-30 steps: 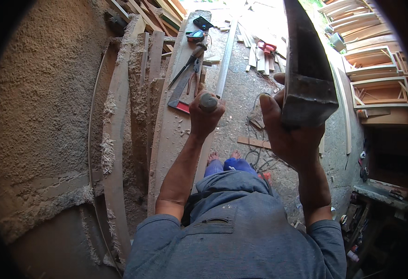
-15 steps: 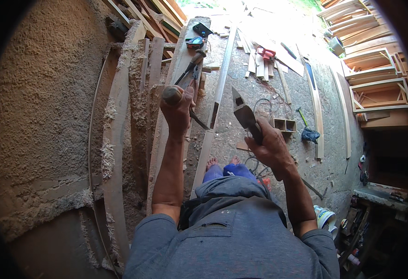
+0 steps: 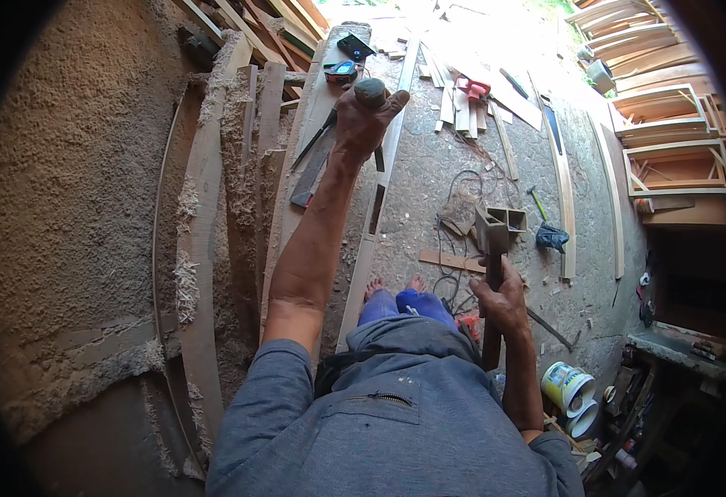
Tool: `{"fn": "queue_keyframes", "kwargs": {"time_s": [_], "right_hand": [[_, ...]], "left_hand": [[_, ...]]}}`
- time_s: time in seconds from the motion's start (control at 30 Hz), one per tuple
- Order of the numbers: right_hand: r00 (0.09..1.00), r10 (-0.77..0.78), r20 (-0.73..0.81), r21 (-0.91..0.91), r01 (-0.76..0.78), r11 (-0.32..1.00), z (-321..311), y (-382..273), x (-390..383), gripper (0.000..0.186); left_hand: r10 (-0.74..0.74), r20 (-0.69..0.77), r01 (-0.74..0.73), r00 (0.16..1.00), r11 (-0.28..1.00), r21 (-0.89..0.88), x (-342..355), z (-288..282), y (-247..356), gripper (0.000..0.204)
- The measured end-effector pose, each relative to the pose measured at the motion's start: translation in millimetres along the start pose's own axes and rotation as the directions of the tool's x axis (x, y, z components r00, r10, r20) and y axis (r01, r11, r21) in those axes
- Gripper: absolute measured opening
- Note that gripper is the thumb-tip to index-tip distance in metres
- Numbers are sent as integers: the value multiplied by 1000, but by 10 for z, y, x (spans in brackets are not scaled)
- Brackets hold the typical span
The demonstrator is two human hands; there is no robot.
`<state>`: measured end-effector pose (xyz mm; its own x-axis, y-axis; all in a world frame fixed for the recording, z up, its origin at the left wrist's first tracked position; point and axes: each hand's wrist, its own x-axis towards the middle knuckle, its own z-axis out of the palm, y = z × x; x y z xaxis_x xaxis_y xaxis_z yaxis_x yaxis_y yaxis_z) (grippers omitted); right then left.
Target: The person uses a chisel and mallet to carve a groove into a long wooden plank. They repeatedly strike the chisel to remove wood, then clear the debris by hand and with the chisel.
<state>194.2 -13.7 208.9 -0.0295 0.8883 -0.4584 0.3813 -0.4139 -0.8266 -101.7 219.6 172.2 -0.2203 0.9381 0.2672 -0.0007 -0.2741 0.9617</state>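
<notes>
My left hand is wrapped round the handle of a chisel, its butt end facing up. Below the fist a short part of the steel shows, over a long wooden beam. Whether the tip touches the wood is hidden. A dark, narrow slot is cut in the beam, nearer to me than the chisel. Off to the right, my right hand grips the handle of a hatchet, head up, flat poll showing. The hatchet is apart from the chisel.
A shavings-strewn plank lies left of the beam, with a blue and black tape measure at its far end. Cables, a divided wooden box and a red power tool lie on the floor. White buckets stand at right.
My left hand has moved away from me and right with the chisel, past the slot. My right hand has come lower and nearer my body, and the hatchet has turned head-up.
</notes>
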Motion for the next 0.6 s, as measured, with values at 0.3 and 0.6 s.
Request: {"fn": "queue_keyframes", "kwargs": {"time_s": [0.3, 0.6], "right_hand": [[998, 39, -51, 97, -34, 995, -3, 99, 40, 37], [998, 59, -10, 77, -58, 995, 29, 92, 89, 36]], "left_hand": [[42, -6, -41, 999, 989, 139, 72, 198, -228, 22], [28, -29, -25, 999, 992, 125, 93, 200, -265, 19]]}}
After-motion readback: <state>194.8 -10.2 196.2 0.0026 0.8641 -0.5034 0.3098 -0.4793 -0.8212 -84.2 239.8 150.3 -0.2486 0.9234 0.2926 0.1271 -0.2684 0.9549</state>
